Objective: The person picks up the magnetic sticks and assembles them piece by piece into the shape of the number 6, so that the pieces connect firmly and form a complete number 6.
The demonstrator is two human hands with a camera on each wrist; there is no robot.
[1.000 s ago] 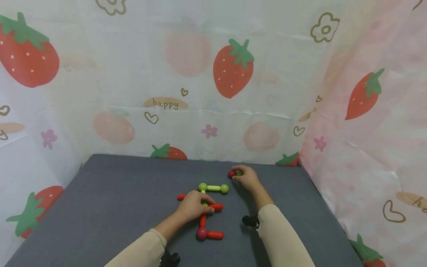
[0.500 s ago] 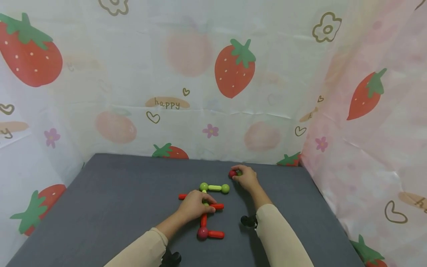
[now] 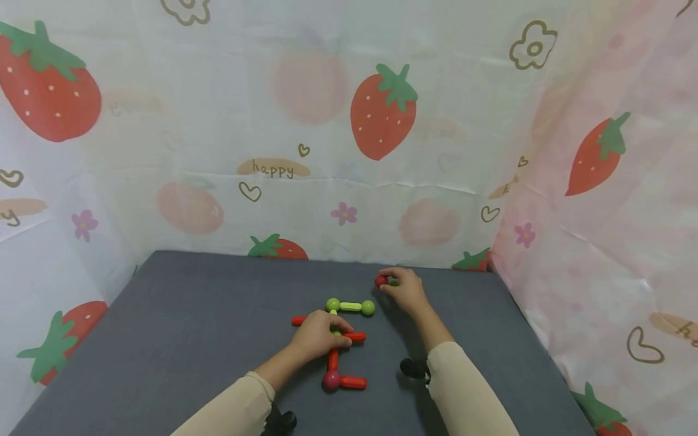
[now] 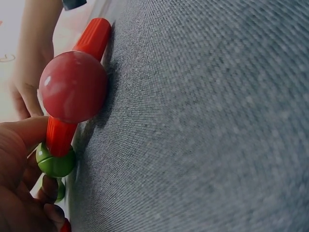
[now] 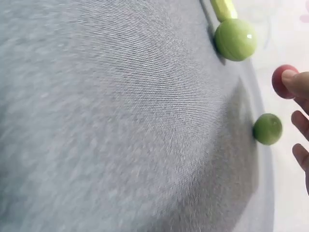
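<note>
- Between the thumb and a finger of the right hand, a loose red ball was pinched, seemingly just off the bench; a light fingertip hold probably sufficed for so simple a round piece.
- Beside that pinch, the remaining right fingers were bent and spread apart, near a loose green ball that sat on the bench; they did not appear to touch it.
- Around the middle green ball, the thumb and fingers of the left hand gripped, the thumb against the near red rod. Holding the figure at this joint most likely served to stop it sliding or twisting.
- To either side of that hand showed a left red rod and a right red rod; the hand hid where the left one ended, so whether it was joined could not be told.
- Toward the person, a corner red ball linked the near red rod to a side red rod pointing right.
- At the far end, a pale green rod ran between a corner green ball and an end green ball. Everything lay flat, perhaps so the bench bore the weight.
- Behind the bench hung strawberry-printed cloth.
</note>
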